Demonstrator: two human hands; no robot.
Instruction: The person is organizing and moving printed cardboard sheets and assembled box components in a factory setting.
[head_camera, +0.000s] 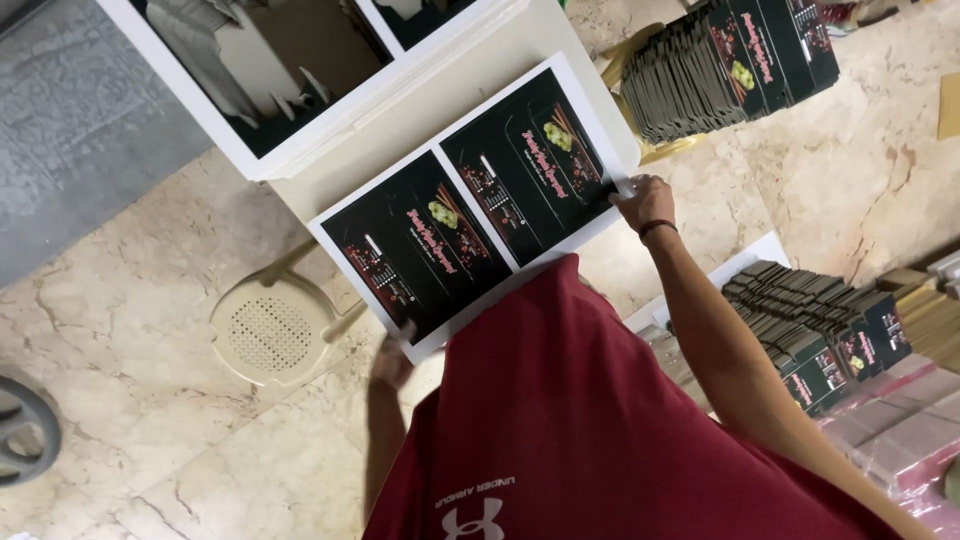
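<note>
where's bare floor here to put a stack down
Bare marble floor lies left of the plastic stool, and a patch between the two stacks of folded cartons. The white table is crowded: the printed sheet, held by left hand and right hand, covers it.

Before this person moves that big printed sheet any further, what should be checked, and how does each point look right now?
1. Right hand grips the printed sheet's far corner: ok.
2. Left hand holds the near corner: ok, though it is partly hidden under the sheet.
3. Sheet lies flat, without a visible fold or crease: ok.
4. Sheet rests squarely on the white table: not ok, the near end overhangs the table edge.
5. Cream plastic stool below the near end stands apart from the sheet: ok.
6. Stacks of dark folded cartons beyond the right hand stay out of the sheet's way: ok.
</note>
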